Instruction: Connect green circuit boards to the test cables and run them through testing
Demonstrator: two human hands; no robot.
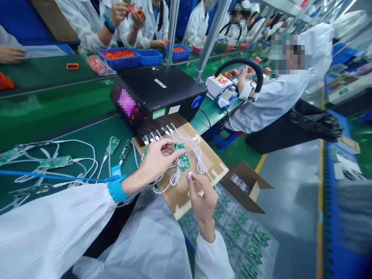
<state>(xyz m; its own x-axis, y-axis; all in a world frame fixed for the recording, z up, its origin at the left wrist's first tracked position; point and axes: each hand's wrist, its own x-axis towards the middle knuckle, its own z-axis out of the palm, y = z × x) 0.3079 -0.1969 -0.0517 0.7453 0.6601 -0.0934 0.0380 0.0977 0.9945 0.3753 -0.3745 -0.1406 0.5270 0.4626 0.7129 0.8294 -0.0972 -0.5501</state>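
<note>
My left hand [157, 157] is closed on the edge of a green circuit board [183, 161], held up over a brown cardboard sheet [186, 186]. Just below the board, my right hand [205, 195] pinches a small white cable plug [190, 175] between thumb and fingertip. A narrow gap separates plug and board. White cables [199, 157] lie in loops on the cardboard and run to a row of plugs at the front of a black box [162, 89]. A blue wrist strap [116, 188] circles my left wrist, its cord stretching left.
Several circuit boards [56, 162] with white cables lie on the green bench at left. Bagged boards [232, 228] sit below right, near an open carton [245, 184]. Across the bench are blue bins [151, 57] and co-workers. One person [276, 97] sits at right beside a black bin [279, 133].
</note>
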